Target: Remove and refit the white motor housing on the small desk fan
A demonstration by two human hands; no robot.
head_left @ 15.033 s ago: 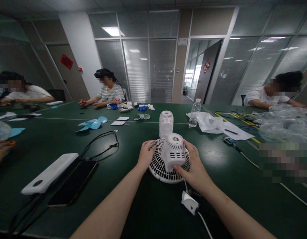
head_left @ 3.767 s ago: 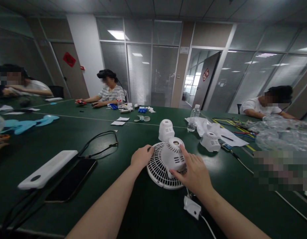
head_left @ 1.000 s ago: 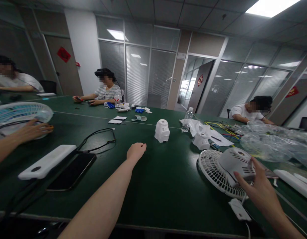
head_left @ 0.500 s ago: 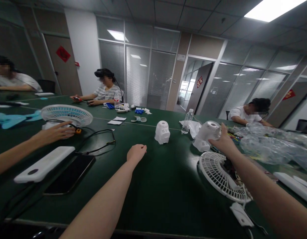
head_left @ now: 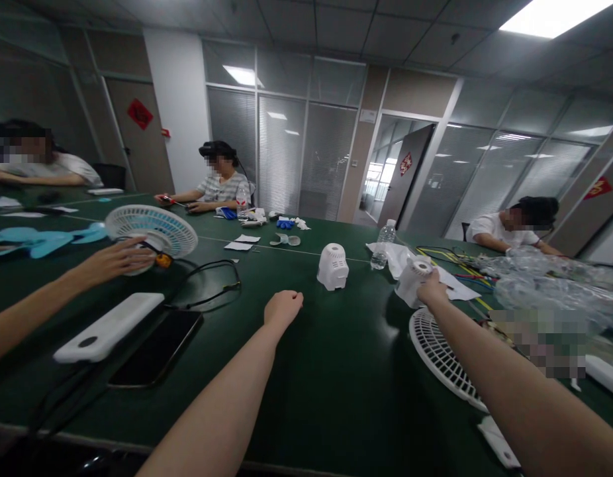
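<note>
Shows a broad green table (head_left: 336, 384) first, with near edge running along the bottom of the view and bare surface stretching from the left forearm to the white fan grille (head_left: 443, 358) at right. Bounds that stretch on the left with a phone (head_left: 157, 348) and a white oblong device (head_left: 110, 326), on the far right with crumpled clear plastic (head_left: 545, 291). Shows the grille lying on the table, round, with slotted ribs, partly covered by the right forearm.

Places the vented housing (head_left: 410, 278) just beyond the grille, near a clear bottle (head_left: 383, 245) and beside white sheeting (head_left: 398, 258). Looks white, domed, with a round opening on top; cannot tell one shell from two overlapping. Shows a second housing (head_left: 332, 266) too, upright between the hands, white, domed, with slots down one side, well apart from both.

Reaches with the right hand (head_left: 433, 289) to the upper side of the vented housing, fingers bunched against the shell, thumb hidden; cannot tell a pinch from a touch. Rests the left hand (head_left: 285, 308) over the table, loosely closed, fingers curled together, nearest to the second housing.
</note>
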